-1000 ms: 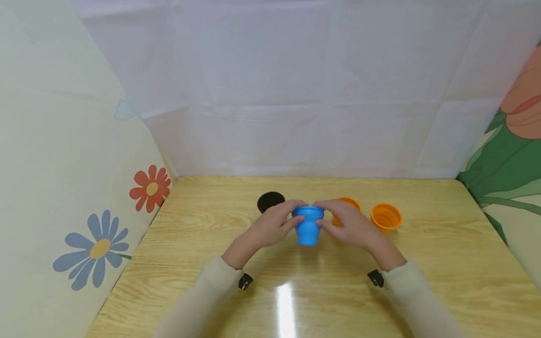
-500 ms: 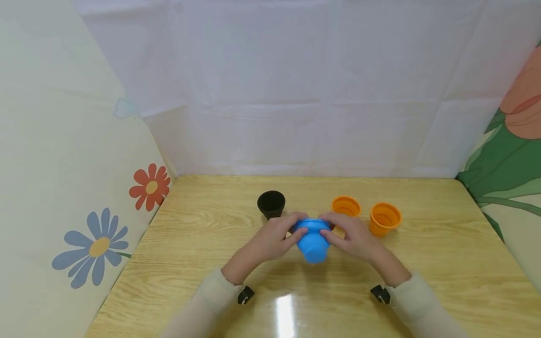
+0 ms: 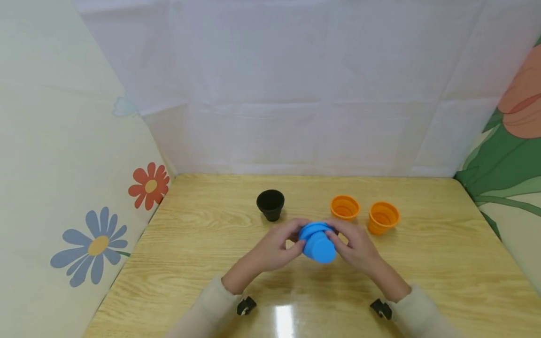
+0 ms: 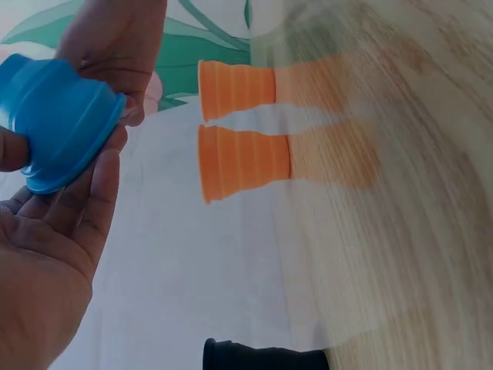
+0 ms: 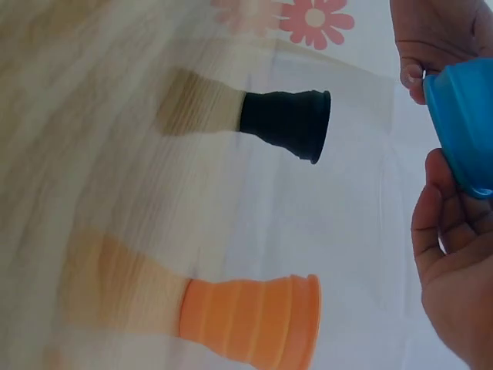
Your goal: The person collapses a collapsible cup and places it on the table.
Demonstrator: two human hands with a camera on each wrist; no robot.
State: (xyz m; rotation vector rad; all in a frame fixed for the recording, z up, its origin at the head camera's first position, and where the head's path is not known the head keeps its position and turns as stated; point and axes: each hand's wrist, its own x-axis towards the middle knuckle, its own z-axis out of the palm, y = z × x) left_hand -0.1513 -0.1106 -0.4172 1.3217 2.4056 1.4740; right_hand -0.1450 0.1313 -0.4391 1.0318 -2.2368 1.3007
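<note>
Table point(image 3: 198, 220) spreading beneath | left hand point(image 3: 275, 248), right hand point(image 3: 357, 242) gripping blue cup point(image 3: 318, 244) | orange cups point(image 3: 382, 218) standing far right | uneven squeezing possibly causing slips

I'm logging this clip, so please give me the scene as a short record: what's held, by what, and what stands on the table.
Held: blue cup, tilted, base toward the head camera, off the table
Left grip: holds its left side
Right grip: holds its right side
Black cup: upright, left of both orange ones
Left orange cup: upright
Right orange cup: upright
Blue cup's inside: hidden
</note>
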